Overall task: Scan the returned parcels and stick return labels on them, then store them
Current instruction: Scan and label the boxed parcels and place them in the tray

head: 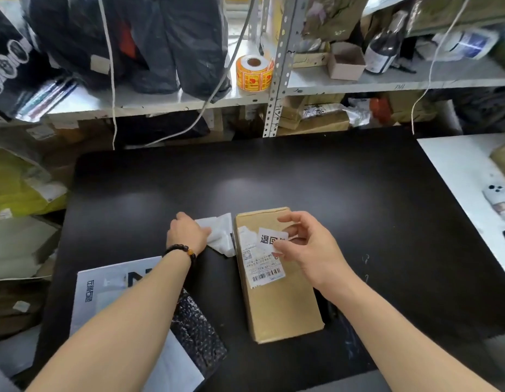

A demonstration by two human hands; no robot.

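Note:
A brown cardboard parcel [279, 301] lies lengthwise on the black table [358, 199], a white shipping label with a barcode [262, 267] stuck on its top. My right hand [308, 247] hovers over the parcel's far end and pinches a small white return label [271, 239] printed with black characters. Just left of the parcel, my left hand [186, 233] holds a crumpled piece of white backing paper [221, 234] against the table. A beaded bracelet is on my left wrist.
A white mailer bag [110, 290] and a black bubble-wrap parcel [197, 332] lie at the near left under my left arm. A metal shelf behind holds an orange sticker roll [254, 73], black bags and boxes. A white counter [466, 176] with a phone stands at the right.

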